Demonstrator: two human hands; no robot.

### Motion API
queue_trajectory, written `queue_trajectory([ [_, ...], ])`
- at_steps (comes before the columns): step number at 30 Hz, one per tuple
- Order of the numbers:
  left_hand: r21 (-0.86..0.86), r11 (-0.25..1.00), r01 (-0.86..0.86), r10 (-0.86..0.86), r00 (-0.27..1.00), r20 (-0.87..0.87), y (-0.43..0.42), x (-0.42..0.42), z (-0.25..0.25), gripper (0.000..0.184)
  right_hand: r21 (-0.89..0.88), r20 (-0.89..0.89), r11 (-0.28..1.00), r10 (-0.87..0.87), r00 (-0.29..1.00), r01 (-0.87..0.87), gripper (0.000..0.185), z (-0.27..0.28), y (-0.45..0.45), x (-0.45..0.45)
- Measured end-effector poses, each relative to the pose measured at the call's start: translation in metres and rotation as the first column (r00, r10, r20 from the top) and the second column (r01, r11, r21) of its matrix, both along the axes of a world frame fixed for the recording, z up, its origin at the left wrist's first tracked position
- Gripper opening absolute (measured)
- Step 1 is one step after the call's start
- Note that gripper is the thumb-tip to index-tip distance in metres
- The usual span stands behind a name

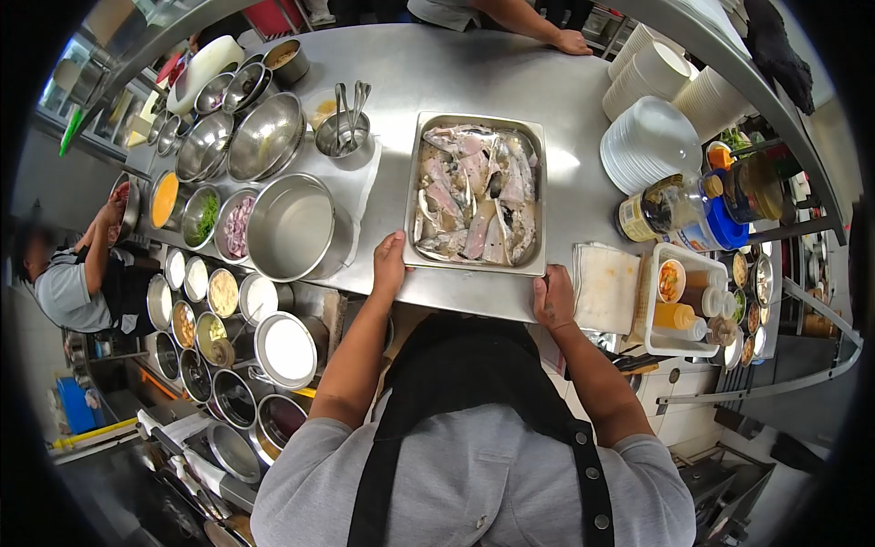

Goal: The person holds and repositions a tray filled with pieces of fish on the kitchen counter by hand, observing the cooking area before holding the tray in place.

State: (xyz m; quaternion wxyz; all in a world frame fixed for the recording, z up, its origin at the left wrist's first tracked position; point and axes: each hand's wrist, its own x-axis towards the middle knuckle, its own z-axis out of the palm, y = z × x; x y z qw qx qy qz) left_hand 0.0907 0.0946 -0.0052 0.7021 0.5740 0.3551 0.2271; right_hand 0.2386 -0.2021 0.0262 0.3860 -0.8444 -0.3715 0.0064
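Note:
A rectangular steel pan (pixel 478 265) rests on the metal table before me, filled with raw fish pieces (pixel 476 191) that look coated in seasoning and lie in some liquid. At its near left corner my left hand (pixel 389 264) is closed, fingertips against the pan's edge. My right hand (pixel 554 297) is closed at the near right corner, thumb up by the rim; its other fingers are partly hidden. To the right of that hand lies a folded cloth (pixel 605 286).
On the left stand a large pot (pixel 292 224), steel bowls (pixel 265 137) and a pot of spoons (pixel 344 139). Stacked plates (pixel 649 146), bottles (pixel 665 211) and a white bin (pixel 679 339) line the right. Another person's hand (pixel 572 42) rests on the far edge; a co-worker (pixel 77 283) stands left.

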Motion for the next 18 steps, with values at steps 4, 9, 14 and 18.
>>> queue_trajectory([
  [4,-0.009,1.0,-0.007,0.007,1.0,-0.024,-0.001,0.001,0.001,0.035,0.013,-0.008,1.0,-0.011,1.0,0.011,0.029,-0.001,0.0,0.001],
  [9,-0.033,0.999,0.013,-0.013,1.0,0.007,0.0,0.001,0.006,0.035,-0.025,0.021,1.0,-0.016,1.0,0.016,0.026,-0.002,0.0,0.0],
  [14,-0.006,1.0,0.007,-0.007,1.0,0.009,0.002,0.0,-0.001,0.038,-0.095,-0.046,0.995,-0.024,0.999,0.02,0.019,0.01,0.004,-0.002],
  [18,-0.001,0.999,0.045,-0.045,0.998,-0.035,0.001,-0.001,0.014,0.04,-0.087,-0.067,0.995,-0.059,0.996,0.053,0.016,-0.003,0.0,-0.002],
])
